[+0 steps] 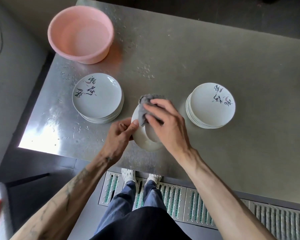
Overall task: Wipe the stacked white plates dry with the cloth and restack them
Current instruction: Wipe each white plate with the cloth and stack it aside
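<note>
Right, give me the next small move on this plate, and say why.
Probably sweep the cloth over the rest of the upturned plate: the right hand holds it on the far part only, while the left hand grips the rim, with the plate tilted.

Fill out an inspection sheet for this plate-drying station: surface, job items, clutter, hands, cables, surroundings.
Surface: steel table, with water drops and streaks, mostly on its left half.
Job's things: left stack and right stack of white plates, each face up with writing on the top plate. Between them is a held plate, tilted with its underside showing. A grey cloth lies on it.
Clutter: pink basin near the far left corner.
Hands: left hand grips the held plate's rim; right hand holds the cloth against it.
Cables: thin dark cord at far left, possibly a cable.
Surroundings: floor grate under the person's shoes; red and white object at lower left, unclear.
</note>
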